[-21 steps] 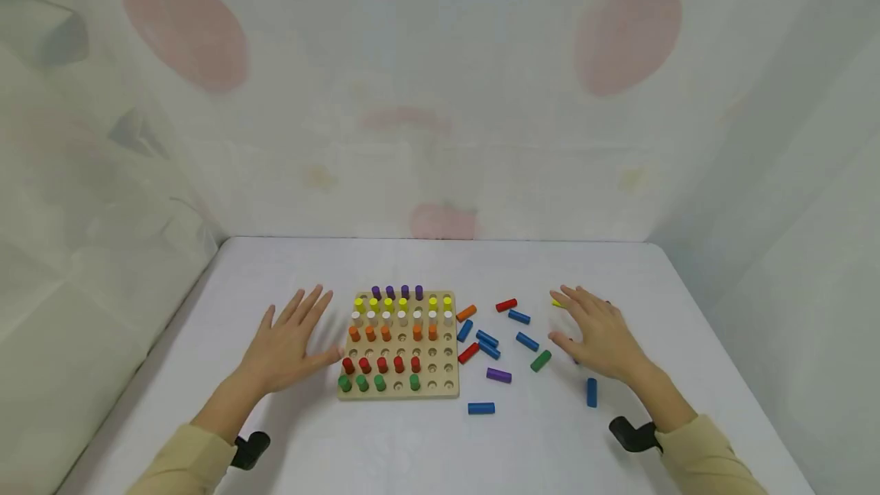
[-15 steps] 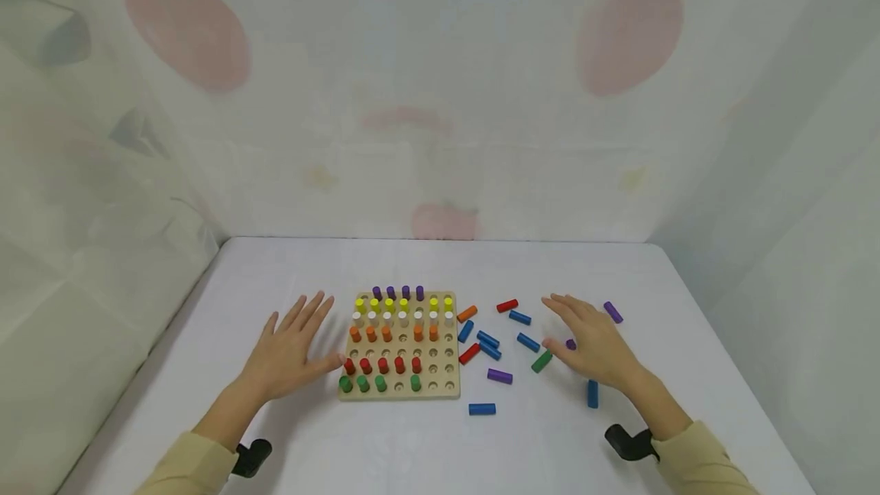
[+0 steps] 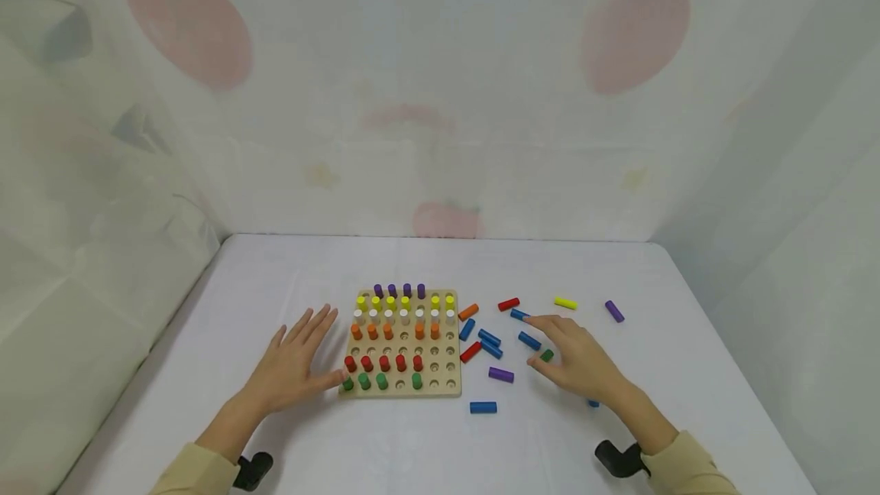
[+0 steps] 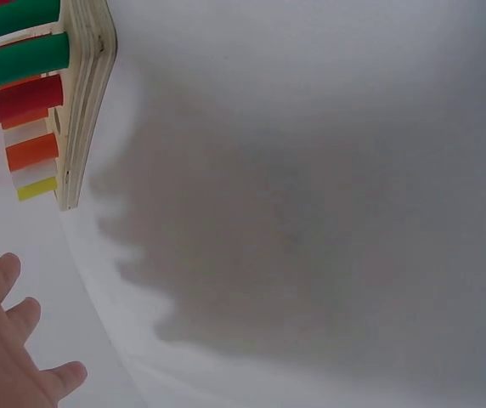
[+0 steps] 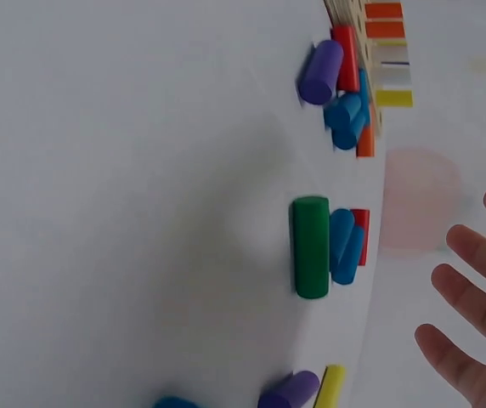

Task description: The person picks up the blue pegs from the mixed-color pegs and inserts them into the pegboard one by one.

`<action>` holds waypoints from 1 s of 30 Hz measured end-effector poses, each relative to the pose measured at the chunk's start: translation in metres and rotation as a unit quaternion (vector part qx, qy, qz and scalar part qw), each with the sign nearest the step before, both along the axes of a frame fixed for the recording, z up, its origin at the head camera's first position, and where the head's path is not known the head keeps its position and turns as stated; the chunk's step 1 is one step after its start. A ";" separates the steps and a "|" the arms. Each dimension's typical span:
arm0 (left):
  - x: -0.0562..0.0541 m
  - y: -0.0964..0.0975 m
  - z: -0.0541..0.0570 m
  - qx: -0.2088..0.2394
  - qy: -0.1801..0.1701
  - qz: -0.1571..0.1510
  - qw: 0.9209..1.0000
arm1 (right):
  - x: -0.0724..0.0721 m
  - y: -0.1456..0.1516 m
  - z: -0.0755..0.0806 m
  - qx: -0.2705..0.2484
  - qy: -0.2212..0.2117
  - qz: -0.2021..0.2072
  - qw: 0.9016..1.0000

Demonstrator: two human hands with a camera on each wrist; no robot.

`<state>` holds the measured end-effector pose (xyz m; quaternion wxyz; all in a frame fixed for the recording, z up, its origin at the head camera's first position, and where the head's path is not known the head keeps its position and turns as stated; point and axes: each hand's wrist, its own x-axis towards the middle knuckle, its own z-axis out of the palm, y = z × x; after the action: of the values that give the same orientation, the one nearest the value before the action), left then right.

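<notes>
A wooden pegboard (image 3: 442,374) bears rows of upright purple, yellow, white, orange, red and green pegs, with some bare holes. My left hand (image 3: 285,376) is held beside its left edge, fingers spread; the thumb overlaps a green peg (image 3: 347,384) at the front corner, and I cannot tell whether they touch. My right hand (image 3: 580,357) hovers over the loose pegs on the right, fingers spread, holding nothing. Beneath its fingers lies a partly covered green peg (image 4: 29,59) is not this one; the loose green peg (image 5: 311,246) shows whole in the right wrist view.
Loose blue (image 3: 483,407), purple (image 3: 501,375), red (image 3: 509,304) and orange pegs (image 3: 468,312) lie right of the board on the white table (image 3: 385,449). Farther back are a yellow peg (image 3: 566,302) and a purple peg (image 3: 615,312). A printed curtain (image 3: 522,136) hangs behind.
My right hand has moved left and nearer the front, uncovering the yellow and purple pegs and partly covering the green one. My left hand has shifted slightly toward the front.
</notes>
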<state>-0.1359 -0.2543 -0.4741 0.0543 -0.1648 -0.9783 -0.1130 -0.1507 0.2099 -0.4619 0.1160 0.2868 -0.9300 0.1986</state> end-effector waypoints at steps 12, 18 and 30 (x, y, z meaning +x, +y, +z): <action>0.004 0.004 -0.011 0.004 -0.026 -0.017 1.000 | 0.013 -0.020 -0.009 -0.004 -0.066 0.010 0.998; 0.003 0.004 -0.018 0.000 -0.028 -0.019 0.999 | 0.017 -0.027 -0.017 -0.009 -0.074 0.037 0.997; 0.001 0.004 -0.025 -0.013 -0.061 -0.022 0.998 | 0.026 -0.042 -0.023 0.006 -0.133 0.057 0.989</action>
<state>-0.1346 -0.2505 -0.4991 -0.0101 -0.1801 -0.9772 -0.1117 -0.1245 0.1683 -0.4851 -0.0224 0.3112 -0.9204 0.2357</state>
